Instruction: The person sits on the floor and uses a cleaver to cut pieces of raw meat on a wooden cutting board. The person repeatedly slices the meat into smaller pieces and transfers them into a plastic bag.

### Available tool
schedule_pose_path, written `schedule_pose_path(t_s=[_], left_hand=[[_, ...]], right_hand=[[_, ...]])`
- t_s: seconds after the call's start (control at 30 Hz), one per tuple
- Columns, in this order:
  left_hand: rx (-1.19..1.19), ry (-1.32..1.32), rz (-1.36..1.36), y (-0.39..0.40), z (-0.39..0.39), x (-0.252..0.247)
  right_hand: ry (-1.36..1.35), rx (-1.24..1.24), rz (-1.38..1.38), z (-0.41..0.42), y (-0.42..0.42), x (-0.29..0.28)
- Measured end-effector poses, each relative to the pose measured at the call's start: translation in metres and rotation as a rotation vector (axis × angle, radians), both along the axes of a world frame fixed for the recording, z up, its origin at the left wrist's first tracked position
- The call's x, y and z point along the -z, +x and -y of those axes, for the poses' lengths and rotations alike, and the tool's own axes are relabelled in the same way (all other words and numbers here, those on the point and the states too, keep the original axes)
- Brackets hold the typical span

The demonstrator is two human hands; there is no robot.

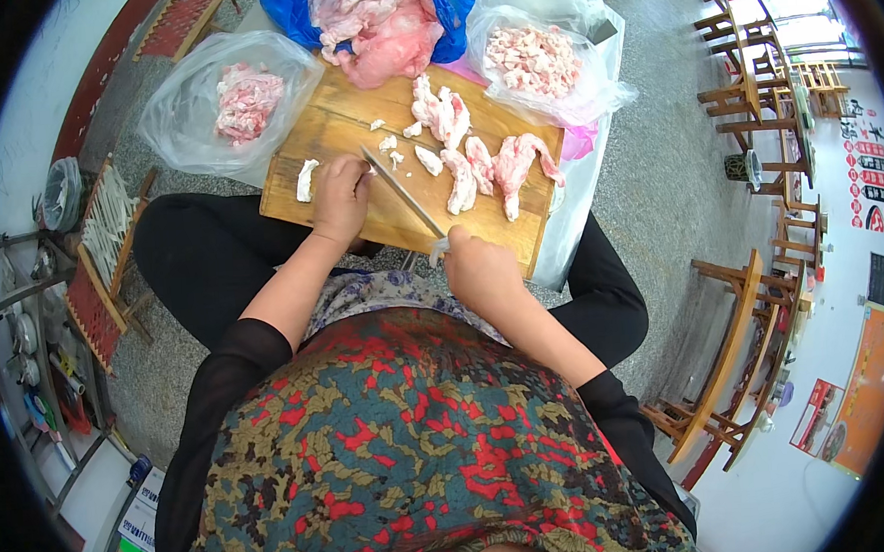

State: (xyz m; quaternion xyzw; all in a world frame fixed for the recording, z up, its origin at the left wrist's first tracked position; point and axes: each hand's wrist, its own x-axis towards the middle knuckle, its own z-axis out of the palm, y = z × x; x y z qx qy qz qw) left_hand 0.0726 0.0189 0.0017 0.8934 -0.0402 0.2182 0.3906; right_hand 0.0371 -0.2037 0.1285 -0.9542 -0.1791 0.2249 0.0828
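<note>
My right hand grips a knife near the front edge of a wooden cutting board. Its narrow blade slants up and left over the board, with whitish wrapping at the handle. Beside the tip, the curled fingers of my left hand press a small pinkish-white piece of fat, mostly hidden. One white strip of fat lies left of that hand. Small cut bits are scattered beyond the blade. Larger pieces of raw fatty meat lie on the right half.
Behind the board, a blue plastic bag holds a large slab of fatty meat. Clear plastic bags hold meat pieces on the left and diced fat on the right. A woven-seat chair stands left; wooden benches line the right.
</note>
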Motion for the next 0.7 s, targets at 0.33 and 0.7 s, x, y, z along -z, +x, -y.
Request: schedule_pose_path(t_s=[0.33, 0.7], left_hand=[[0.038, 0.042, -0.064, -0.001, -0.004, 0.003], [-0.061, -0.021, -0.027, -0.008, 0.002, -0.001]], right_hand=[[0.066, -0.001, -0.003, -0.049, 0.032, 0.028], [0.059, 0.083, 0.041, 0.012, 0.014, 0.014]])
